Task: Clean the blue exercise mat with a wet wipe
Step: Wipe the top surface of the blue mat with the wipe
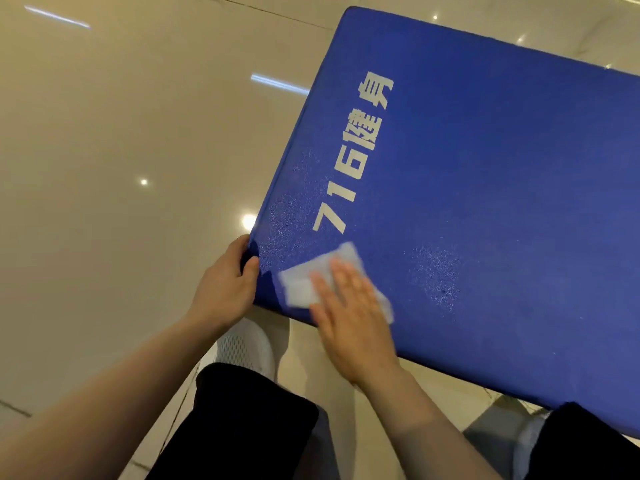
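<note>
The blue exercise mat (485, 188) with white printed characters fills the right half of the view, lying on the floor. A white wet wipe (304, 282) lies flat on the mat's near left corner. My right hand (349, 313) presses on the wipe with straight, spread fingers, covering its right part. My left hand (225, 285) grips the mat's left corner edge, thumb on top and fingers curled round the side. Damp speckled patches show on the mat beside the wipe and further right.
Glossy beige floor tiles (121, 168) with light reflections spread to the left and behind the mat. My black-trousered legs (249, 420) and a white mesh shoe (246, 344) are below the mat's near edge.
</note>
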A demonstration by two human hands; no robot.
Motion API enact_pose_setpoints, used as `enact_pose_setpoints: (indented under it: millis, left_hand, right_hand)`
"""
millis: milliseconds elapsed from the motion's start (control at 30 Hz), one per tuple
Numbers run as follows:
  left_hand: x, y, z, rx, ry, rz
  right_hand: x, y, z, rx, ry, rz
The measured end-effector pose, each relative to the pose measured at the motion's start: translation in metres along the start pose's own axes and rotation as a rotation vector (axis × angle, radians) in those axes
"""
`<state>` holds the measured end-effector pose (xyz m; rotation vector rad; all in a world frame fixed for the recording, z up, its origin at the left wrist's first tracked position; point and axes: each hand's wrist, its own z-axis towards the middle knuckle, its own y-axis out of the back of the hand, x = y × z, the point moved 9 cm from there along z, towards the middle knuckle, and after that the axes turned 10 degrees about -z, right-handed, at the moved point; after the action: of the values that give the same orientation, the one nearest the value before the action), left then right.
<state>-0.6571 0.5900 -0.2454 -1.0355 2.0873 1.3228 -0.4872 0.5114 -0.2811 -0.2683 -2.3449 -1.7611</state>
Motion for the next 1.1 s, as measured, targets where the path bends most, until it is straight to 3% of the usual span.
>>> enact_pose_setpoints:
  millis: [100,167,267,467,600,700,867,1100]
  left_hand:
    - [-0.005,-0.005,-0.004,0.036,-0.073,0.113]
    - [-0.005,-0.008,-0.005,0.050,-0.081,0.158]
    - [-0.004,-0.010,-0.004,0.056,-0.070,0.179]
    - [-0.004,-0.006,0.002,0.052,-0.039,0.204]
    - [-0.004,-0.006,0.002,0.047,-0.037,0.191]
    - [-0.002,-0.004,0.002,0.026,-0.022,0.144]
    - [0.009,0.001,0.003,0.003,0.037,0.054]
    - [0.050,0.017,0.003,-0.191,0.360,-0.408]
  right_hand:
    - [-0.064,0.003,-0.042,-0.034,-0.337,0.074]
    - [-0.077,0.000,-0.064,-0.040,-0.409,0.015]
    - [-0.054,-0.009,-0.065,-0.057,-0.340,-0.038]
    - [0.039,-0.012,-0.010,0.009,0.058,-0.087]
    - [0.076,-0.012,0.033,0.141,0.332,-0.196]
    - [0.065,-0.010,0.037,0.116,0.331,-0.241]
    - [0.024,-0.017,-0.004,0.012,0.156,-0.181]
    - [0.020,-0.023,-0.025,0.048,0.167,-0.224]
